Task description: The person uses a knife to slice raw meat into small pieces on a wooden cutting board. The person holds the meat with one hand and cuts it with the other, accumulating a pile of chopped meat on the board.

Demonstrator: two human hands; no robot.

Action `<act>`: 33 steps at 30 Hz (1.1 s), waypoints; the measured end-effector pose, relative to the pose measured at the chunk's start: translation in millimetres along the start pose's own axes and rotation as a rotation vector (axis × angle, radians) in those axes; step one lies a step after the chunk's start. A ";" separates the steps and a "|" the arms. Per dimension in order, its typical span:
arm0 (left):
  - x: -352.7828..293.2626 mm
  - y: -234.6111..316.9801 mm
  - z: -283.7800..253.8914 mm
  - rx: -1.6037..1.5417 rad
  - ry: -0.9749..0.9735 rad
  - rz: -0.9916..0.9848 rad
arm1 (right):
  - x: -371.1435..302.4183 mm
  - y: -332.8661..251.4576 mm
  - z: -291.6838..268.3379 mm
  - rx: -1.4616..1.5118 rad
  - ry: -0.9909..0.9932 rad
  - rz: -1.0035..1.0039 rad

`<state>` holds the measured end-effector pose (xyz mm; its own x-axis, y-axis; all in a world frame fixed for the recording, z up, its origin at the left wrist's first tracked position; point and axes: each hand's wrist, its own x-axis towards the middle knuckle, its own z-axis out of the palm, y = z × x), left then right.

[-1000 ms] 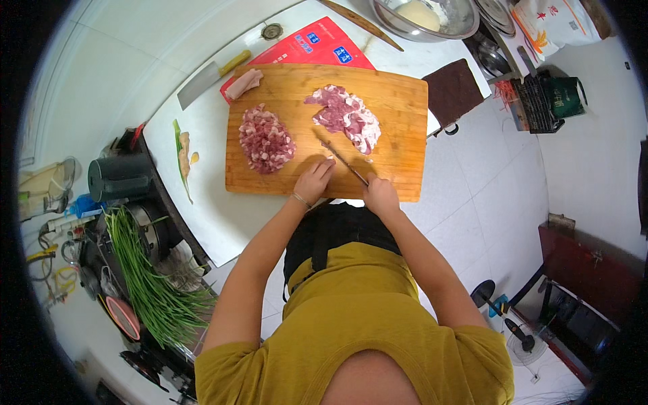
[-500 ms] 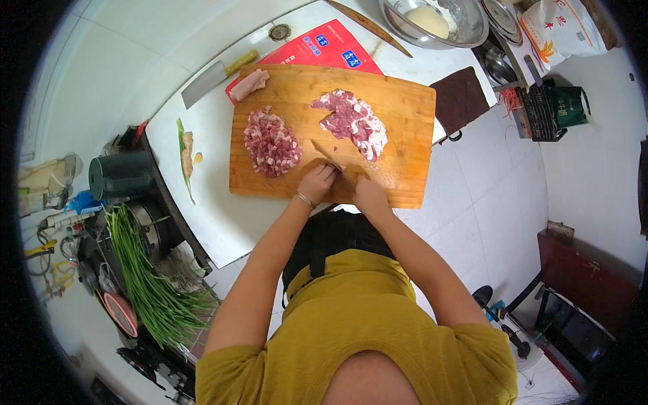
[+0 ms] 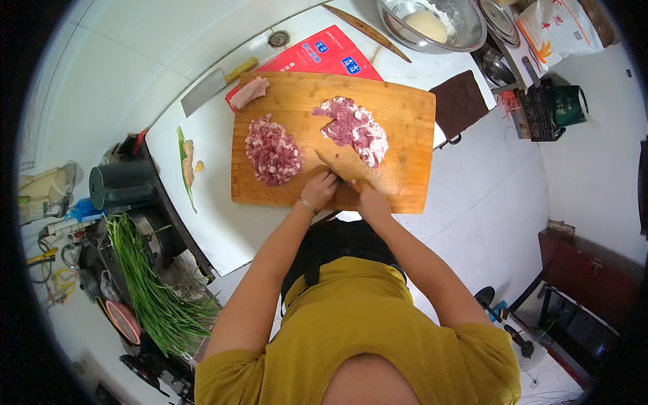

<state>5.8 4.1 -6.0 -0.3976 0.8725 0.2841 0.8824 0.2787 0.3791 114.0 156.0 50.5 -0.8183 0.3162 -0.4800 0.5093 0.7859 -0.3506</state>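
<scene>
A wooden cutting board [image 3: 304, 88] lies on the white table. At its near edge my right hand [image 3: 372, 201] grips a knife [image 3: 332, 164], whose blade points away to the left. My left hand [image 3: 320, 189] is closed beside the blade, fingertips down on the board; what lies under them is hidden. A mound of diced raw meat [image 3: 273, 150] sits on the board's left half. Sliced raw pork [image 3: 353, 128] with white fat lies on the right half. A pale pink strip of pork skin [image 3: 250, 93] rests at the far left corner.
A cleaver [image 3: 209, 89] lies left of a red sheet [image 3: 331, 50]. Ginger [image 3: 189, 162] and scallion [image 3: 181, 145] lie at the table's left. A steel bowl with dough [image 3: 425, 25] stands far right, near a brown mat [image 3: 459, 98]. Green chives [image 3: 148, 283] are at lower left.
Both hands and the knife sit slightly lower in the picture, as does the board, so the view has shifted a little. The right hand has turned slightly around the knife handle.
</scene>
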 end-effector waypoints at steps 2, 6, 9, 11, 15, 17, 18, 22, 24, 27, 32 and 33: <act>1.2 0.4 -1.6 -0.015 -0.001 -0.015 | -16.8 13.0 0.1 -0.030 0.003 0.060; -1.4 7.0 -11.2 0.023 -0.004 0.018 | 3.8 4.0 -3.2 -0.012 0.015 -0.051; -3.3 13.1 -13.0 0.011 0.021 -0.017 | 37.7 -10.6 -4.3 0.038 0.041 -0.074; -7.4 13.0 -9.7 -0.023 0.029 -0.052 | 34.6 -21.3 -21.5 0.066 0.059 -0.013; -12.3 8.9 1.8 -0.037 0.015 -0.068 | 1.3 -15.4 -31.1 0.013 -0.017 -0.019; -12.6 7.2 3.6 -0.023 0.009 -0.058 | -5.2 -9.3 -17.5 0.011 -0.006 -0.001; -10.1 8.4 -1.7 -0.029 0.009 -0.051 | -7.2 -10.5 -15.2 0.012 -0.004 0.008; -6.1 9.1 -1.4 0.011 0.037 -0.019 | 1.4 -24.4 -13.8 0.056 -0.021 0.039; -8.5 7.4 4.0 0.004 0.057 -0.037 | 19.6 -32.8 -9.7 0.032 -0.077 0.052; -11.4 4.5 6.2 0.006 0.020 -0.054 | 18.6 -28.1 -3.4 0.015 -0.052 -0.002; -10.9 5.9 2.1 -0.012 -0.047 -0.074 | -18.4 4.3 5.1 0.037 0.016 0.015; -11.5 6.8 2.3 -0.017 -0.017 -0.074 | -21.6 2.4 3.0 0.042 -0.001 0.049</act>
<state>16.9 -3.1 -8.8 -0.4569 0.8566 0.2398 0.8465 0.3358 0.4130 133.7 149.5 57.6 -0.7918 0.3531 -0.4983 0.5594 0.7467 -0.3598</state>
